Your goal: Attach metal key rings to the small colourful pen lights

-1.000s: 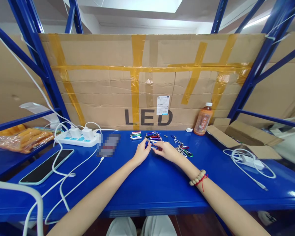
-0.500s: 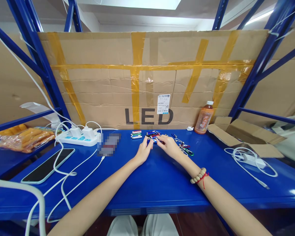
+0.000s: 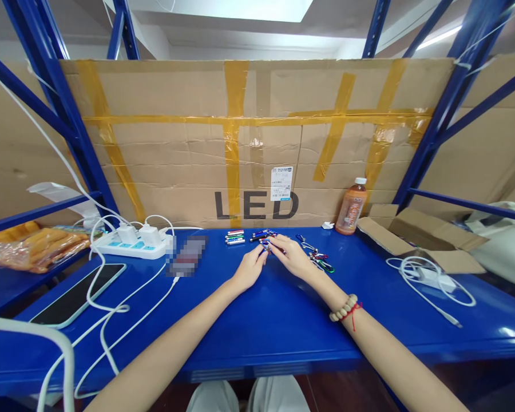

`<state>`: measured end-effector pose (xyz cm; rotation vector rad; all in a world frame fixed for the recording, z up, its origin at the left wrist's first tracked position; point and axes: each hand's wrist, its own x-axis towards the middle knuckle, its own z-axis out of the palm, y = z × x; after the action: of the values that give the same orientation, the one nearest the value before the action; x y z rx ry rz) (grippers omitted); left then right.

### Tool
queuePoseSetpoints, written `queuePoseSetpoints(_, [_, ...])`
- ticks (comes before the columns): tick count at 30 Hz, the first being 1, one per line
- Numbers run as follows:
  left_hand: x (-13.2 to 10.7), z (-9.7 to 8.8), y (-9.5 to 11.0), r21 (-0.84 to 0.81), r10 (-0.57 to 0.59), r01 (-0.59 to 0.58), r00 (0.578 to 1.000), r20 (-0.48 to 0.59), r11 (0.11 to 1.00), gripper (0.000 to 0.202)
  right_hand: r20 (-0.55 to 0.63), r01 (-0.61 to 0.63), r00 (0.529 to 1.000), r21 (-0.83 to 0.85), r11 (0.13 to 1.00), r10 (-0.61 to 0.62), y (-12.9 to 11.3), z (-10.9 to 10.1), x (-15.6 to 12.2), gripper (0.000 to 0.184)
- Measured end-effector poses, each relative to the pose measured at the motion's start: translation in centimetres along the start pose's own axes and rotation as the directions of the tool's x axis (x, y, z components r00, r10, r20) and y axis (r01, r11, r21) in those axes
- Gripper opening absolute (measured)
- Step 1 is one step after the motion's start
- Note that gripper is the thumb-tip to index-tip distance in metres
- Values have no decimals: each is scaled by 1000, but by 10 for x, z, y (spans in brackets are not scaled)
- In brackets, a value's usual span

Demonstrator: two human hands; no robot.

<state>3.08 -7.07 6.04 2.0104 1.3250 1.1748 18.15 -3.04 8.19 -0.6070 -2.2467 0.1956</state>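
My left hand (image 3: 249, 270) and my right hand (image 3: 292, 256) meet over the middle of the blue table, fingertips pinched together. Between them is a small blue and silver metal piece (image 3: 265, 244), partly covered by the fingers; its exact kind is too small to tell. Just behind the fingers lies a loose group of small shiny tubes (image 3: 258, 235), mostly blue and black. Left of that, several short coloured tubes (image 3: 235, 237) rest side by side. Right of my right hand is a scatter of small clips and metal pieces (image 3: 321, 261), including a green carabiner (image 3: 327, 267).
An orange drink bottle (image 3: 351, 207) and an open cardboard box (image 3: 429, 234) stand at the right, near a coiled white cable (image 3: 438, 280). Leftward are a power strip (image 3: 133, 246), a phone (image 3: 79, 294) and trailing cords. A taped cardboard sheet (image 3: 189, 160) backs the table.
The fingers have shifted slightly around the blue piece, which now shows tilted between the fingertips. The whole view has moved a little; the other things lie as before.
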Motion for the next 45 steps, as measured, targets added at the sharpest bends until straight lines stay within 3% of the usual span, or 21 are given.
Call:
queuePoseSetpoints(7, [0,-1,0,-6,-36,36,998,-53,999,28,68,-20,997,8,1000,19,1,-7,0,25])
queuePoseSetpoints(10, [1,-3,0,-16,-73,72,992,-103,997,27,227,-72,971,-49,996,81,10,-13,-2,27])
queuePoseSetpoints(13, [1,-3,-1,25,-83,85,995,-48,996,23,324,-175,923,-122,977,206,17,-20,-4,31])
queuePoseSetpoints(18, [0,-3,2,70,-129,135,988,-80,988,23,247,-274,913,-220,936,325,20,-26,-8,17])
queuePoseSetpoints(22, [-1,-2,4,77,-175,188,973,-148,979,21,313,-233,904,-207,950,290,20,-21,-11,27])
queuePoseSetpoints(26, [0,0,1,52,-211,220,968,-132,974,23,354,-209,895,-208,955,273,17,-14,-12,17])
queuePoseSetpoints(37, [1,-2,-5,-110,-277,261,946,-167,959,19,266,-184,935,-198,963,233,8,-8,-8,12])
queuePoseSetpoints(42, [0,-1,-4,-139,-228,211,965,-126,968,22,136,-128,981,-81,988,138,7,-4,-7,12])
queuePoseSetpoints(45, [0,0,-4,-150,-144,124,981,-132,981,20,125,-81,988,-47,996,87,8,1,-7,12])
